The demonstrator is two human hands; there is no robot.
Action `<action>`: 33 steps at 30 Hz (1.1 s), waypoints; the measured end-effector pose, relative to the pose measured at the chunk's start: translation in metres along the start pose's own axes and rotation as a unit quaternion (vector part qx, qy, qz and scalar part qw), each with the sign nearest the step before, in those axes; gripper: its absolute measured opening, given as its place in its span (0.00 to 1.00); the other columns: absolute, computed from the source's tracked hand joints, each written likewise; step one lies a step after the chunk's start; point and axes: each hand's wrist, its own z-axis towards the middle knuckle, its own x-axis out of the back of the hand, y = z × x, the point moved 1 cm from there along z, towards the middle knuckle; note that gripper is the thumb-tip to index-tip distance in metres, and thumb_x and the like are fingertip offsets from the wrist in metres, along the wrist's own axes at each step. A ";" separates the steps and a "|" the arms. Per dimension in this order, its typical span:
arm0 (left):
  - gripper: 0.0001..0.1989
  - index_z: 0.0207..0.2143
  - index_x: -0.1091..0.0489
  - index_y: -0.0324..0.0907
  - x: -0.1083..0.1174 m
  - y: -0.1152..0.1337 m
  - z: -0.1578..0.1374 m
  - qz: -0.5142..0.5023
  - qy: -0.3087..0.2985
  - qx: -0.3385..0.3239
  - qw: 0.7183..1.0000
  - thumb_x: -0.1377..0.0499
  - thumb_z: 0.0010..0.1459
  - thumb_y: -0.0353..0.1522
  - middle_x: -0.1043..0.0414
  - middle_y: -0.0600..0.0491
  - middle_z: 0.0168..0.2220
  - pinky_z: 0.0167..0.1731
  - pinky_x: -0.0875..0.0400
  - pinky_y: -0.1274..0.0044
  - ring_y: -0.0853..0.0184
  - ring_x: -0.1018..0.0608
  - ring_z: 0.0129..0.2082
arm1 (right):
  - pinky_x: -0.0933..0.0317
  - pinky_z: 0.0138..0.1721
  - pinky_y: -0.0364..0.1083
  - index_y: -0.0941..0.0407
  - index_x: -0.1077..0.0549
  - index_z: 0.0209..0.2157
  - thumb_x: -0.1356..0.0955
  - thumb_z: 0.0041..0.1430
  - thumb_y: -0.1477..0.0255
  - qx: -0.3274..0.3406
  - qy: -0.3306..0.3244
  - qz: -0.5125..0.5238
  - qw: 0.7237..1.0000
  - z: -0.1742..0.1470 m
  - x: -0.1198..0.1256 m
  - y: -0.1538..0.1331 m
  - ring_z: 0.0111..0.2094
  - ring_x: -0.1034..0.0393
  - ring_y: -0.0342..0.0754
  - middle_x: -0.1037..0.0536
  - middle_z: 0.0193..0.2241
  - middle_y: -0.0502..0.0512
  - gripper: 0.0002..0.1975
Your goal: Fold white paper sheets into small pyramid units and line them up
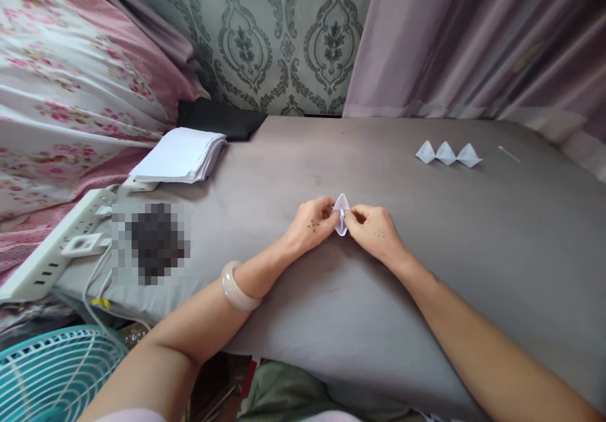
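Grey cloth [284, 163]; paper stack [176, 152], folded papers [445, 154]

A pixelated block [158, 243] masks a dark object, leaving it unrecognisable. The left hand [308, 225] and right hand [377, 229] pinch folded paper [341, 205], some fingertips hidden. The fan [52, 371] is cut off by the left and bottom edges; the curtain [426, 37], by the top. The stick [509, 154] is too small to identify.
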 end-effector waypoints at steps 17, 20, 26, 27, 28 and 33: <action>0.13 0.26 0.32 0.39 0.006 0.013 -0.004 0.057 0.065 -0.012 0.996 0.46 0.61 0.36 0.32 0.55 0.20 0.22 0.41 0.82 0.73 0.32 0.21 | 0.37 0.33 0.45 0.56 0.21 0.28 0.34 0.57 0.63 0.028 0.049 0.087 0.995 0.000 -0.006 -0.002 0.29 0.27 0.47 0.20 0.26 0.54 0.14; 0.10 0.29 0.30 0.40 0.006 0.014 -0.003 0.077 0.078 -0.021 0.994 0.47 0.61 0.34 0.32 0.56 0.21 0.23 0.41 0.82 0.74 0.33 0.22 | 0.35 0.29 0.44 0.58 0.21 0.32 0.33 0.55 0.59 -0.025 0.019 0.176 0.984 0.004 -0.009 0.000 0.25 0.28 0.47 0.20 0.26 0.55 0.17; 0.09 0.39 0.28 0.40 0.003 0.008 -0.003 0.066 0.075 -0.065 0.993 0.47 0.62 0.32 0.29 0.55 0.25 0.26 0.37 0.82 0.74 0.31 0.23 | 0.36 0.26 0.43 0.59 0.22 0.26 0.33 0.54 0.60 -0.050 0.010 0.191 0.980 0.006 -0.007 0.001 0.22 0.30 0.45 0.23 0.21 0.54 0.16; 0.11 0.42 0.28 0.40 0.003 0.007 -0.003 0.052 0.067 -0.074 0.994 0.47 0.61 0.31 0.28 0.55 0.26 0.27 0.36 0.82 0.74 0.30 0.24 | 0.36 0.26 0.43 0.59 0.22 0.26 0.33 0.55 0.61 -0.026 0.021 0.159 0.987 0.006 -0.006 0.001 0.23 0.30 0.45 0.23 0.21 0.54 0.15; 0.12 0.45 0.29 0.41 0.002 0.006 -0.002 0.038 0.056 -0.082 0.994 0.47 0.61 0.31 0.27 0.55 0.27 0.27 0.36 0.82 0.74 0.30 0.24 | 0.36 0.27 0.43 0.58 0.22 0.26 0.33 0.55 0.62 -0.005 0.027 0.135 0.991 0.006 -0.005 0.002 0.24 0.29 0.45 0.23 0.21 0.54 0.15; 0.08 0.40 0.29 0.41 0.003 -0.001 -0.001 0.002 0.061 -0.072 0.996 0.46 0.59 0.30 0.28 0.55 0.26 0.26 0.36 0.83 0.74 0.29 0.24 | 0.33 0.28 0.42 0.59 0.22 0.33 0.31 0.53 0.66 -0.049 -0.036 0.219 0.974 0.003 -0.004 -0.001 0.27 0.27 0.45 0.20 0.27 0.56 0.10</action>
